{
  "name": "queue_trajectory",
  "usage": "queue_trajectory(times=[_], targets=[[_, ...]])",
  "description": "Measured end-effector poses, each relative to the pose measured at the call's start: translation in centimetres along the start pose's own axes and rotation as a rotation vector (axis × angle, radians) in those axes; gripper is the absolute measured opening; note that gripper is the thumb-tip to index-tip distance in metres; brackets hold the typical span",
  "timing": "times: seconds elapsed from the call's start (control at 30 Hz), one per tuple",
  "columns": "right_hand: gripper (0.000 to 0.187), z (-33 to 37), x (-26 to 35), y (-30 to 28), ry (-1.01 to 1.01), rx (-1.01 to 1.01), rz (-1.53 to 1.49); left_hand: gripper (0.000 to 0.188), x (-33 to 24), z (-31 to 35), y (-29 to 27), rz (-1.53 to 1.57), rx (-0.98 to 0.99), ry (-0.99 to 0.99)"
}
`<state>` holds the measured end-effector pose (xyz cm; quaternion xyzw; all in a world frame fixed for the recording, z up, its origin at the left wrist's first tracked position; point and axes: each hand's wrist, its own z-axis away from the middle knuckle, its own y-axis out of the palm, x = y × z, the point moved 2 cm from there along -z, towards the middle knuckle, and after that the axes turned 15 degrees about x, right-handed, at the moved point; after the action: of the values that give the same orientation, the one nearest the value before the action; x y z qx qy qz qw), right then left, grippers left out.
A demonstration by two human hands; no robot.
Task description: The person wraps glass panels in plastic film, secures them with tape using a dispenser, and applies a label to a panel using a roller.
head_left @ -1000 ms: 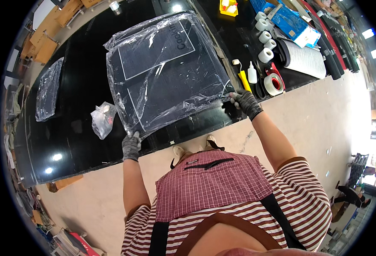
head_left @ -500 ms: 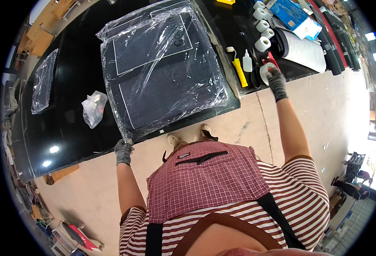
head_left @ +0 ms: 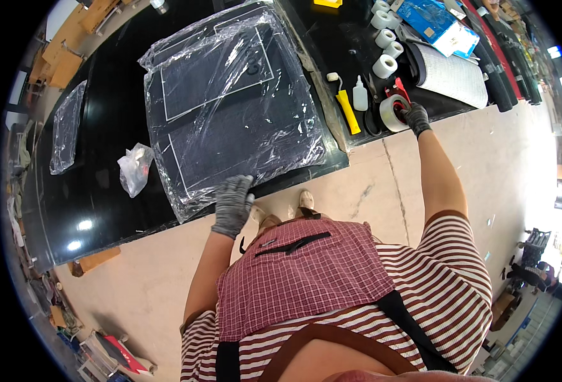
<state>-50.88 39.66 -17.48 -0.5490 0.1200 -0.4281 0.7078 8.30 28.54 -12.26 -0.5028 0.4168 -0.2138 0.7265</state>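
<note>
Left hand (head_left: 232, 202): gloved in grey, at lower middle-left of the table area; blurred, fingers nearly straight and close together, nothing seen in its grasp; it lies over the near edge of the package, though whether it presses on it I cannot tell.
Right hand (head_left: 416, 118): gloved, right of centre, fingers bent at the near side of the tape dispenser (head_left: 392, 113); how tightly they close is hidden.
Package (head_left: 230, 114): upper left-centre of the frame, a dark sheet with white lines inside wrinkled clear plastic, flat on the black table (head_left: 102, 197).
Beside the dispenser: scissors (head_left: 372, 120), a white bottle (head_left: 360, 97) and a yellow-handled roller (head_left: 348, 111), toward the frame's centre.
Upper right: white rolls (head_left: 385, 66), a blue box (head_left: 437, 24).
Left of package: a crumpled plastic bag (head_left: 136, 169).
</note>
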Motion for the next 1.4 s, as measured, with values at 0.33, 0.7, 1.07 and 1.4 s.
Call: queue_trajectory(times=[0.33, 0.7, 1.07, 1.4], targets=[[0.041, 17.7, 12.9, -1.5, -0.568, 0.163, -1.071, 0.035, -6.3, -3.3, -5.5, 1.116, 0.232, 0.005], [0.064, 28.4, 24.9, 1.1, -0.964, -0.027, -0.050, 0.052, -7.4, -2.1, -7.9, 1.512, 0.330, -0.054], [0.077, 29.1, 32.1, 3.5, -1.239, 0.484, 0.136, 0.032, -1.1, 5.2, -4.2, 1.544, 0.087, -0.142], [0.077, 24.1, 28.7, 2.1, -1.002, 0.398, 0.567, 0.024, 12.5, 15.7, -1.2, 0.748, -0.232, -0.828]])
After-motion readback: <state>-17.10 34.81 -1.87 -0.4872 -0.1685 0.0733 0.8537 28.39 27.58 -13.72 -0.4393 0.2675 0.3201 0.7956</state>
